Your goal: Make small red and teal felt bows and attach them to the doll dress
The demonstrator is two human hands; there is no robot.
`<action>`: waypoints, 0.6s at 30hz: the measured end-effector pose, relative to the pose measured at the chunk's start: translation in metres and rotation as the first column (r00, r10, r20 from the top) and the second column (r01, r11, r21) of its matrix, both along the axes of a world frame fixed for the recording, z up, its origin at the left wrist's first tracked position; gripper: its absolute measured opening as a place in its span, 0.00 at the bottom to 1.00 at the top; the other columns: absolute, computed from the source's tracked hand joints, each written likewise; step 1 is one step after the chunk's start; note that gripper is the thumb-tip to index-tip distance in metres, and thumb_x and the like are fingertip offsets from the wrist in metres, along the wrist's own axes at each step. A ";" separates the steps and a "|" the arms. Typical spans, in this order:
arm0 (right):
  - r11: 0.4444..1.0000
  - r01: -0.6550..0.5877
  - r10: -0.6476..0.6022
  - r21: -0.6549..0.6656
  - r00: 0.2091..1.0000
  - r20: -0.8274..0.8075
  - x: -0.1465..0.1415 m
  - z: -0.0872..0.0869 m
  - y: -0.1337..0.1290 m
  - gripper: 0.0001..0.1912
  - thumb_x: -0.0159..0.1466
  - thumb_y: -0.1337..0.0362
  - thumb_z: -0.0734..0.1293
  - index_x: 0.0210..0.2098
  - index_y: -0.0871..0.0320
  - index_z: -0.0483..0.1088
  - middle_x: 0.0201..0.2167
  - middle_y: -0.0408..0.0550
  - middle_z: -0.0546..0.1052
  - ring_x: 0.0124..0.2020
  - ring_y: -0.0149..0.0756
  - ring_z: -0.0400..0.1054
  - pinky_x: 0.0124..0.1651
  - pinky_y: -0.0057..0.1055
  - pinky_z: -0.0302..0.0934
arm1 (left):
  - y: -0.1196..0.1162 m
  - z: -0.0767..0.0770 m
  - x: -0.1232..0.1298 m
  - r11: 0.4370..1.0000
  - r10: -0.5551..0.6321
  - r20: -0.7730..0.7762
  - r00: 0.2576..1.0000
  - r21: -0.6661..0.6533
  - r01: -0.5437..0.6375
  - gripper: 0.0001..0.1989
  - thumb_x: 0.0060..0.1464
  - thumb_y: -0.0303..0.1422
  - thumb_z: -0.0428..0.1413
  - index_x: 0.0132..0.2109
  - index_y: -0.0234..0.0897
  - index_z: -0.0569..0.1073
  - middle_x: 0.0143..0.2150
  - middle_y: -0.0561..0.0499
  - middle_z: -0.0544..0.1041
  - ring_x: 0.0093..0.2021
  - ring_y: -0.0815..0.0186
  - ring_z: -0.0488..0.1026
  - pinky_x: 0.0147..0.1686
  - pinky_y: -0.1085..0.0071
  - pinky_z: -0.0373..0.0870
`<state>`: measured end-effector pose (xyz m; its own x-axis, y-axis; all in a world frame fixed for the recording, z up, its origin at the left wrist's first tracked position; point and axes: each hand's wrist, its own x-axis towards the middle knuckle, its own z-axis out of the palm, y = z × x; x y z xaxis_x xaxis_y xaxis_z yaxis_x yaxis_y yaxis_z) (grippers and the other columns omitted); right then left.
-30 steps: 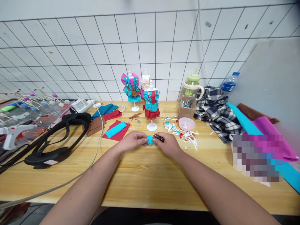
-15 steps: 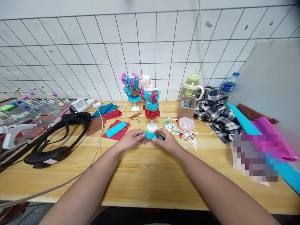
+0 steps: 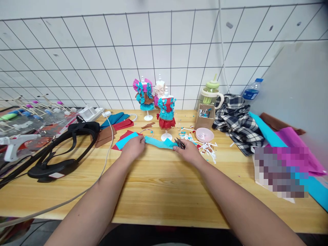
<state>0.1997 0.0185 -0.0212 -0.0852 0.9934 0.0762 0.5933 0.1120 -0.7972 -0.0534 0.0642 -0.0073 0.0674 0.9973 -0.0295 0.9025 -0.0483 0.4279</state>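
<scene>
A strip of turquoise crepe paper (image 3: 159, 143) stretches between my two hands above the wooden table. My left hand (image 3: 138, 146) pinches its left end. Its right end is between the thumb and fingers of my right hand (image 3: 189, 151), which also has small dark scissors (image 3: 180, 143) in its grip, blades pointing up and left. Just behind the strip stands a small white dress form (image 3: 166, 116) in a red and turquoise paper outfit. Under my left hand's side lies a folded turquoise piece (image 3: 127, 140) on red paper (image 3: 116, 147).
Two more dressed forms (image 3: 146, 99) stand at the back. Right of centre are paper scraps (image 3: 208, 147), a pink dish (image 3: 204, 134), a cardboard box (image 3: 205, 121) and a lidded cup (image 3: 211, 94). A black headset (image 3: 64, 167), a cable (image 3: 104, 171) and a glue gun (image 3: 14, 145) lie left.
My hands have moved apart, the left one further leftward, the right one slightly right. Between them, the turquoise strip, bunched up before, is now drawn out long. The scissors stay in my right hand.
</scene>
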 end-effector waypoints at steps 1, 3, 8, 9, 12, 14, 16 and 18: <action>1.000 0.007 -0.007 0.000 1.000 -0.010 0.001 -0.002 0.001 0.13 0.56 0.55 0.64 0.32 0.58 0.72 0.25 0.42 0.70 0.28 0.34 0.62 0.30 0.27 0.52 | 0.001 0.001 -0.004 1.000 0.017 -0.038 0.999 -0.017 -0.018 0.15 0.54 0.39 0.46 0.34 0.39 0.74 0.35 0.44 0.78 0.39 0.53 0.75 0.39 0.62 0.68; 0.999 0.024 -0.022 0.022 0.998 -0.066 0.002 -0.005 0.003 0.13 0.57 0.56 0.64 0.35 0.58 0.72 0.27 0.42 0.71 0.29 0.34 0.62 0.33 0.28 0.54 | 0.001 0.003 -0.010 0.997 0.035 -0.104 0.994 -0.067 -0.043 0.13 0.51 0.38 0.49 0.30 0.39 0.75 0.33 0.42 0.78 0.40 0.51 0.74 0.39 0.60 0.68; 0.991 -0.103 0.122 0.079 0.948 -0.295 -0.002 -0.002 -0.002 0.16 0.58 0.58 0.64 0.43 0.59 0.71 0.33 0.45 0.74 0.33 0.33 0.65 0.38 0.29 0.59 | -0.015 0.016 -0.004 0.982 -0.083 -0.196 0.977 0.151 0.114 0.30 0.41 0.33 0.55 0.55 0.35 0.70 0.60 0.36 0.67 0.62 0.42 0.58 0.57 0.49 0.55; 0.984 -0.159 0.178 0.084 0.925 -0.335 -0.004 0.000 -0.005 0.15 0.58 0.59 0.64 0.43 0.59 0.71 0.35 0.45 0.74 0.33 0.33 0.65 0.39 0.29 0.59 | -0.020 0.020 0.000 0.952 -0.254 -0.132 0.958 0.143 0.272 0.38 0.39 0.31 0.56 0.62 0.36 0.63 0.65 0.38 0.60 0.65 0.45 0.53 0.60 0.51 0.52; 0.947 -0.312 0.315 0.081 0.841 -0.439 -0.011 0.006 -0.014 0.15 0.58 0.61 0.65 0.44 0.57 0.70 0.37 0.44 0.74 0.35 0.31 0.66 0.38 0.27 0.60 | -0.034 0.029 0.014 0.804 -0.573 0.275 0.772 0.005 0.595 0.38 0.48 0.33 0.53 0.67 0.45 0.54 0.68 0.49 0.56 0.67 0.55 0.52 0.60 0.60 0.56; 0.918 -0.396 0.356 0.021 0.798 -0.487 -0.014 0.008 -0.017 0.14 0.58 0.61 0.65 0.42 0.57 0.71 0.30 0.42 0.73 0.27 0.28 0.63 0.31 0.25 0.58 | -0.039 0.030 0.024 0.793 -0.542 0.433 0.720 -0.020 0.609 0.32 0.51 0.38 0.54 0.64 0.43 0.60 0.64 0.48 0.64 0.62 0.55 0.60 0.56 0.63 0.61; 0.906 -0.418 0.324 -0.061 0.780 -0.536 -0.015 0.008 -0.018 0.12 0.56 0.60 0.66 0.39 0.58 0.71 0.24 0.39 0.69 0.20 0.24 0.56 0.24 0.23 0.52 | -0.039 0.026 0.031 0.781 -0.512 0.467 0.721 -0.094 0.617 0.24 0.51 0.42 0.56 0.53 0.39 0.72 0.51 0.47 0.76 0.50 0.57 0.70 0.48 0.67 0.67; 0.912 -0.393 0.248 -0.120 0.760 -0.601 -0.014 0.007 -0.017 0.11 0.54 0.59 0.68 0.35 0.57 0.70 0.24 0.39 0.68 0.18 0.23 0.52 0.20 0.22 0.48 | -0.037 0.022 0.033 0.780 -0.470 0.487 0.736 -0.160 0.604 0.17 0.49 0.44 0.58 0.40 0.36 0.76 0.36 0.50 0.78 0.37 0.62 0.73 0.37 0.71 0.68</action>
<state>0.1856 0.0015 -0.0140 -0.4158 0.9094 -0.0082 -0.0062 -0.0119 -0.9999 -0.0202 0.0277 0.0152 0.6614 0.7346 -0.1517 0.5042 -0.2857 0.8149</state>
